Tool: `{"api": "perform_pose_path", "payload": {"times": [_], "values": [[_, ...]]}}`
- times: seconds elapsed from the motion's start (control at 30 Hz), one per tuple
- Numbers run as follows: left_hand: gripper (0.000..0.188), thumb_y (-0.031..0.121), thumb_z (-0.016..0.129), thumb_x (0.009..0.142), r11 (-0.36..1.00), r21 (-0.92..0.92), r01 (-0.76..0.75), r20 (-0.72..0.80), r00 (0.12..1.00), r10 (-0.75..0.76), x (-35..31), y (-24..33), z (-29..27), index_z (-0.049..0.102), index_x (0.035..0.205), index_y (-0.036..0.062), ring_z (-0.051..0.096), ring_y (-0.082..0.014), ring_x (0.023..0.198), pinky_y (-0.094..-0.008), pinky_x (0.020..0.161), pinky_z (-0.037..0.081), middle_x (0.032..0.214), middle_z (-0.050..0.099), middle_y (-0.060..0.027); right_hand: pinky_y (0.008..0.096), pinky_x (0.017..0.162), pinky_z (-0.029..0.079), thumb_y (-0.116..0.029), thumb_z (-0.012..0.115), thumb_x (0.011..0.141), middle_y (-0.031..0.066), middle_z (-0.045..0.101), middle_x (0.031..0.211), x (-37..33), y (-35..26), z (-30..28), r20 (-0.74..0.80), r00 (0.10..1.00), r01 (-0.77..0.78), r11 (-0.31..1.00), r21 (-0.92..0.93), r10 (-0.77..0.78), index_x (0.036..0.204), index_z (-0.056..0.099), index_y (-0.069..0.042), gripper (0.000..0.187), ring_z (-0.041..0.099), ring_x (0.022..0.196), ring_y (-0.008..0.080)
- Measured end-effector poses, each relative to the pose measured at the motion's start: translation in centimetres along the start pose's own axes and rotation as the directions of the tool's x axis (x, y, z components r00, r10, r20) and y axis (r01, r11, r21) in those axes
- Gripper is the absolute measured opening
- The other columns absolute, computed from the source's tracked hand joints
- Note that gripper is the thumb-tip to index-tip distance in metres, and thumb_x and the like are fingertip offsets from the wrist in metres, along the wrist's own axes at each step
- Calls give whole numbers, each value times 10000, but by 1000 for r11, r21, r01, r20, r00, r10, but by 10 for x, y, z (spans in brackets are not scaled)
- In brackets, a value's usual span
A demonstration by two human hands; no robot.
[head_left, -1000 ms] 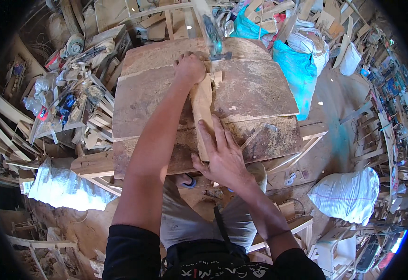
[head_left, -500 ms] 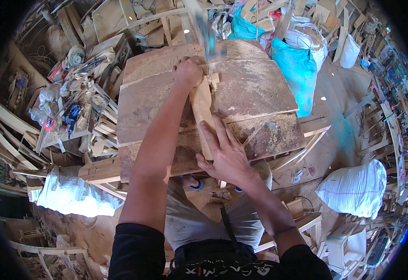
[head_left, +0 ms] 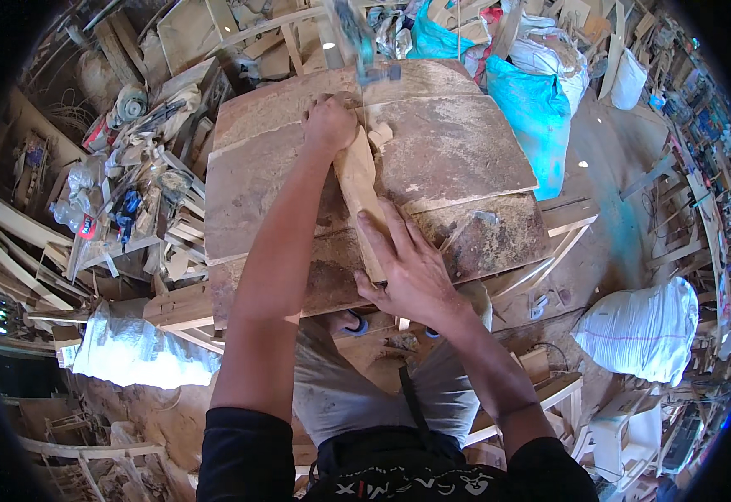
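A long, pale wooden piece with a wavy right edge lies on the worn brown machine table. My left hand is closed around its far end, fingers partly hidden. Over the near end lies my right hand, fingers stretched along the wood and thumb apart. A thin upright saw blade stands at the far end, close to my left hand, below a blurred blue-grey guide. Just right of the blade is a small wood offcut.
Sawdust covers the table, and a small metal piece lies near its right edge. Heaped scrap wood stands at the left. A turquoise sack leans beside the table, with a white sack on the floor at the right.
The view has shifted slightly. The offcut beside the blade sits at a somewhat different angle. Both hands stay on the wooden piece in nearly the same places.
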State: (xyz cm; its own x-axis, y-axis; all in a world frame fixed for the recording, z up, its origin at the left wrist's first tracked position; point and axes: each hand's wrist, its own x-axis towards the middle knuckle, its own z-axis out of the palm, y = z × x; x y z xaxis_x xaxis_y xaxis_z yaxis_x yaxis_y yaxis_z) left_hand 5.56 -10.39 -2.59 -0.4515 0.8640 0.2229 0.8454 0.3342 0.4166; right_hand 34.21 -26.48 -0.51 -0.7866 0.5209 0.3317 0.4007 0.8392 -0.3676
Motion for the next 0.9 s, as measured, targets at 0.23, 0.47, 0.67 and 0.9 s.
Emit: {"api": "perform_pose_path", "payload": {"times": [0.23, 0.47, 0.67, 0.9], "values": [[555, 311, 627, 925, 999, 14, -35, 4, 999, 35, -6, -1, 10, 607, 1473, 225, 418, -428, 1482, -576, 1250, 290, 1567, 498, -199, 525, 1213, 410, -370, 736, 902, 255, 300, 1657, -8, 9, -11, 38, 999, 0, 1000, 21, -1, 1624, 373, -82, 858, 406, 1485, 466], [515, 288, 602, 937, 1000, 1, -6, 15, 1000, 6, -4, -1, 6, 627, 1446, 209, 462, -406, 1457, -575, 1250, 287, 1518, 544, -202, 524, 1212, 402, -372, 742, 886, 223, 313, 1663, -10, 40, -26, 89, 995, 42, 997, 71, -48, 1595, 391, -29, 863, 407, 1490, 426], [457, 257, 550, 955, 1000, -15, 10, -44, 999, -11, -5, 4, 9, 666, 1392, 191, 484, -387, 1439, -587, 1229, 307, 1474, 573, -203, 533, 1199, 417, -369, 743, 889, 221, 303, 1669, -7, 46, -27, 101, 993, 61, 997, 56, -67, 1595, 389, -27, 861, 390, 1507, 418], [448, 261, 571, 949, 1000, 19, 0, -48, 999, 1, -3, 4, 12, 674, 1367, 139, 496, -378, 1420, -576, 1206, 336, 1470, 578, -200, 520, 1211, 404, -376, 743, 878, 234, 300, 1669, -3, 45, -29, 123, 991, 51, 997, 56, -57, 1590, 399, -19, 867, 387, 1508, 425]]}}
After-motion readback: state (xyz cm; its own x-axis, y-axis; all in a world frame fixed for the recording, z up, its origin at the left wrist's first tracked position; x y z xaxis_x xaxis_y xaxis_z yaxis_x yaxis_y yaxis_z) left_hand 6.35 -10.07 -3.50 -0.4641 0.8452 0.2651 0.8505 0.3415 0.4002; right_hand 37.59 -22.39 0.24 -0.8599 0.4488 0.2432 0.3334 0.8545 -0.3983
